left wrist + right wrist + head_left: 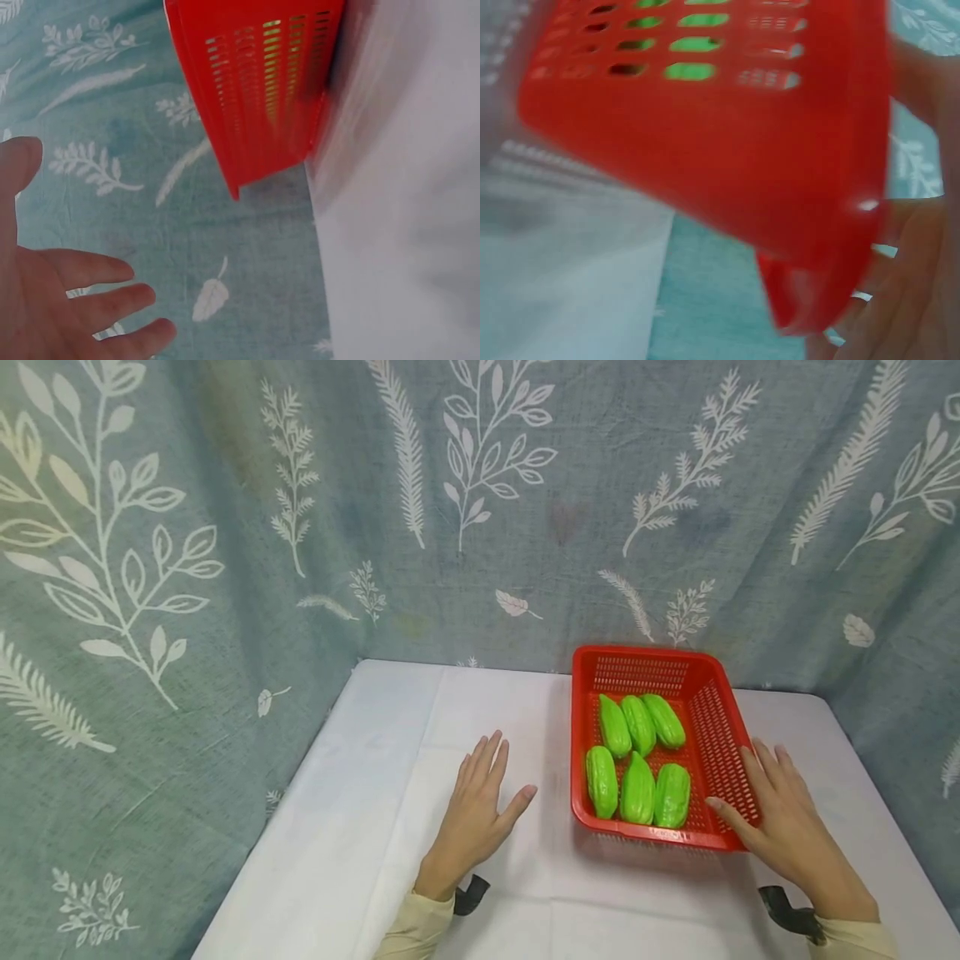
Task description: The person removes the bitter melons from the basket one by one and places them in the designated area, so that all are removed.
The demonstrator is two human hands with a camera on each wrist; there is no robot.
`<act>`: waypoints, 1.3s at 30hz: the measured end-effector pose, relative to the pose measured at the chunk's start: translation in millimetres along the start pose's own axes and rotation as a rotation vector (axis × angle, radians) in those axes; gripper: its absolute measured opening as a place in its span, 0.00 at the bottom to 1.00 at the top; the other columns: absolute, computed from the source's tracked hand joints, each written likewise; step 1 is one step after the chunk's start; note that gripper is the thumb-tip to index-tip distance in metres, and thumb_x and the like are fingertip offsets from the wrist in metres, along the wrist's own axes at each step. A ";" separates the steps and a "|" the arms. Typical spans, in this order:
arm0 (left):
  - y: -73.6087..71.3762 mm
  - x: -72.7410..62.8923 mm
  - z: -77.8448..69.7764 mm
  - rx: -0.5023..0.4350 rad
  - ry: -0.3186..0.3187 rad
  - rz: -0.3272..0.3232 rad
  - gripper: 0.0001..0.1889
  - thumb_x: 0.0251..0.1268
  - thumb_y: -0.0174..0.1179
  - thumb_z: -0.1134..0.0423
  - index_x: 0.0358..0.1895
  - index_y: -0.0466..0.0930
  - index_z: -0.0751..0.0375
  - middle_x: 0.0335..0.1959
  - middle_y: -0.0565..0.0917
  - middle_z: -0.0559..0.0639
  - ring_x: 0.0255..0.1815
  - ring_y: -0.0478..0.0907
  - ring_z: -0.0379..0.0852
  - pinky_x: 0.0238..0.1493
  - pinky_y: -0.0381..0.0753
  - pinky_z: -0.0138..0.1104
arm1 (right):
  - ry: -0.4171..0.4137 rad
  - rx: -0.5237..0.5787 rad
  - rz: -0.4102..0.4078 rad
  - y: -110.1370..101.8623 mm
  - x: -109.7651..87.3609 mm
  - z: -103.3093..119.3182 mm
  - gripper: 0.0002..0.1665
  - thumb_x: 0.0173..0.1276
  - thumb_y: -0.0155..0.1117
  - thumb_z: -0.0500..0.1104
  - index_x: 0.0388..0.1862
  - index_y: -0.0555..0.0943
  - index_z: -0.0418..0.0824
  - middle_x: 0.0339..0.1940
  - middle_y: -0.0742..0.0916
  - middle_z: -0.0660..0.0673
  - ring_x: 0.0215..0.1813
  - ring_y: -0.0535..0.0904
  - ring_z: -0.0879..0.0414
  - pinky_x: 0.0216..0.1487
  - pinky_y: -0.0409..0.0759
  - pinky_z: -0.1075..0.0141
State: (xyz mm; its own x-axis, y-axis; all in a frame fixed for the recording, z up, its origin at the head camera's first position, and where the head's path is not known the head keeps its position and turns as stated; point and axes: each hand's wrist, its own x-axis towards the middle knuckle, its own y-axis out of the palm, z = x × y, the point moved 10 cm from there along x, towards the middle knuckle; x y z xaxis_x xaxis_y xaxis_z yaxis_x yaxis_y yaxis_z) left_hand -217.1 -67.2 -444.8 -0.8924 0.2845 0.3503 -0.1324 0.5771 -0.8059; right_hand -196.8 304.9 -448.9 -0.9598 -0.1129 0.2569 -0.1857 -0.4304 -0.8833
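Observation:
A red plastic basket (pixel 576 735) with slotted walls stands on the white table. Inside it lie several bright green, ridged vegetables (pixel 637 789) in two rows, toward its left side. To the left of the basket, apart from it, hovers my left hand (pixel 471 818) with fingers extended and thumb spread, holding nothing. My right hand (pixel 787 827) is at the basket's right rim, its fingers straight and the thumb reaching over the near right corner. In the right wrist view, the basket's wall (pixel 705 157) partly covers the fingers; whether they press on it I cannot tell.
White cloth covers the table (pixel 390 760), whose far edge meets a grey-green curtain (pixel 450 593) with white leaf prints. The curtain also hangs along the left and right sides. A black strap piece (pixel 471 896) shows at my left wrist, another (pixel 787 914) at the right.

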 end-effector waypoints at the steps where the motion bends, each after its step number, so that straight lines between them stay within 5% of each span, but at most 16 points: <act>1: 0.2 0.5 -0.4 -0.006 -0.001 -0.004 0.42 0.77 0.50 0.37 0.79 0.60 0.67 0.84 0.60 0.58 0.85 0.54 0.60 0.82 0.55 0.62 | 0.000 -0.005 0.008 1.8 -0.1 -2.4 0.57 0.72 0.65 0.60 0.83 0.50 0.29 0.82 0.56 0.23 0.85 0.38 0.25 0.82 0.32 0.31; 14: 2.8 6.2 -12.6 -0.089 0.030 0.016 0.40 0.78 0.52 0.40 0.78 0.61 0.69 0.83 0.61 0.62 0.84 0.56 0.63 0.82 0.55 0.61 | 0.018 -0.035 0.097 23.5 2.4 -19.4 0.60 0.72 0.60 0.65 0.84 0.47 0.29 0.85 0.50 0.26 0.86 0.33 0.29 0.84 0.29 0.35; 19: 6.1 9.6 -11.7 -0.139 0.004 0.038 0.41 0.77 0.53 0.39 0.79 0.61 0.67 0.84 0.60 0.59 0.86 0.54 0.58 0.83 0.56 0.57 | 0.031 -0.050 0.132 28.2 1.4 -21.7 0.61 0.73 0.58 0.66 0.83 0.44 0.27 0.85 0.48 0.25 0.86 0.35 0.28 0.82 0.35 0.29; 23: 6.9 15.3 -12.4 -0.206 -0.009 0.049 0.40 0.77 0.54 0.40 0.79 0.61 0.65 0.84 0.59 0.55 0.86 0.54 0.55 0.83 0.58 0.54 | 0.031 -0.038 0.147 29.6 -0.4 -23.1 0.61 0.75 0.57 0.65 0.83 0.42 0.27 0.85 0.46 0.25 0.86 0.34 0.28 0.83 0.30 0.33; 28: 5.4 28.9 -22.1 -0.326 -0.023 0.094 0.39 0.77 0.55 0.41 0.81 0.60 0.61 0.84 0.59 0.52 0.86 0.55 0.50 0.83 0.59 0.51 | 0.037 -0.041 0.149 28.8 -2.4 -25.6 0.63 0.74 0.57 0.65 0.83 0.39 0.27 0.85 0.43 0.25 0.86 0.32 0.29 0.83 0.20 0.43; 34: 0.4 52.6 -46.0 -0.473 0.006 0.126 0.36 0.78 0.55 0.43 0.80 0.63 0.60 0.81 0.66 0.56 0.83 0.61 0.50 0.82 0.62 0.50 | 0.072 -0.051 0.195 34.0 -2.0 -29.4 0.65 0.73 0.56 0.69 0.83 0.38 0.27 0.85 0.43 0.24 0.86 0.31 0.29 0.81 0.33 0.29; 39: 4.1 78.5 -61.5 -0.613 -0.014 0.156 0.35 0.78 0.57 0.46 0.79 0.64 0.61 0.80 0.69 0.53 0.82 0.63 0.48 0.81 0.64 0.47 | 0.078 -0.044 0.215 36.0 -0.3 -29.4 0.66 0.72 0.57 0.69 0.83 0.38 0.26 0.84 0.44 0.23 0.86 0.32 0.28 0.81 0.35 0.28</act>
State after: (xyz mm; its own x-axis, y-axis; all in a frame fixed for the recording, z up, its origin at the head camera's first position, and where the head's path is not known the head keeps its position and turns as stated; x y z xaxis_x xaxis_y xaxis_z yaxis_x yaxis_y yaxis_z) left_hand -261.2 4.6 -391.2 -0.8873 0.3932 0.2409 0.2676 0.8645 -0.4255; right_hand -209.4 315.8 -492.3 -0.9913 -0.1277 0.0315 0.0174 -0.3646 -0.9310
